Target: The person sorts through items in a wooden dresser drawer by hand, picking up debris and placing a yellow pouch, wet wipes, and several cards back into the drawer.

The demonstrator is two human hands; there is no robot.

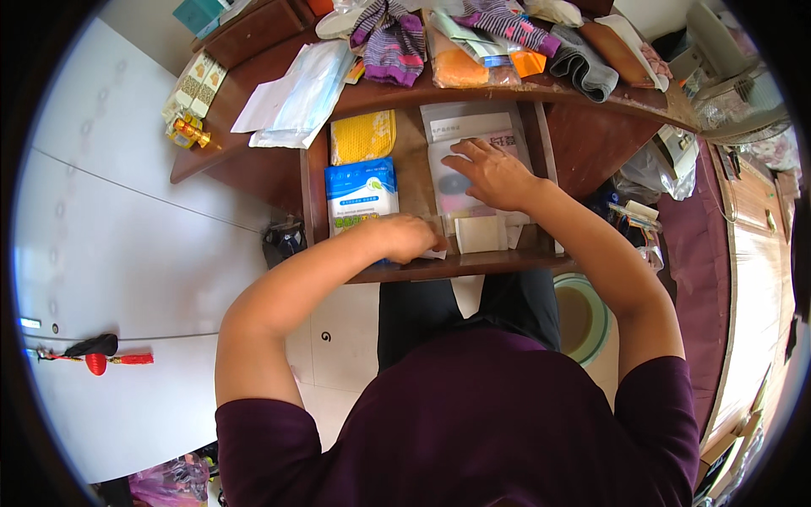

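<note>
A pulled-out wooden drawer point(547, 160) lies in front of me. My left hand point(409, 237) reaches into its near part with the fingers curled down. A small white piece point(435, 253) shows under those fingertips; whether they grip it is hard to see. Beside that hand lies a blue and white packet point(361, 179), with a yellow packet point(363, 137) behind it. My right hand point(494, 175) hovers over or rests on a translucent plastic sleeve point(448, 169) with printed paper, its fingers spread and holding nothing. A cream-coloured small packet point(481, 235) sits nearer to me.
Above the drawer, the desktop point(372, 103) carries face masks point(296, 97), striped purple socks point(390, 42), a grey sock point(585, 66) and bagged items. A green-rimmed basin point(601, 325) stands on the floor at right. White cabinet doors point(127, 253) rise on the left.
</note>
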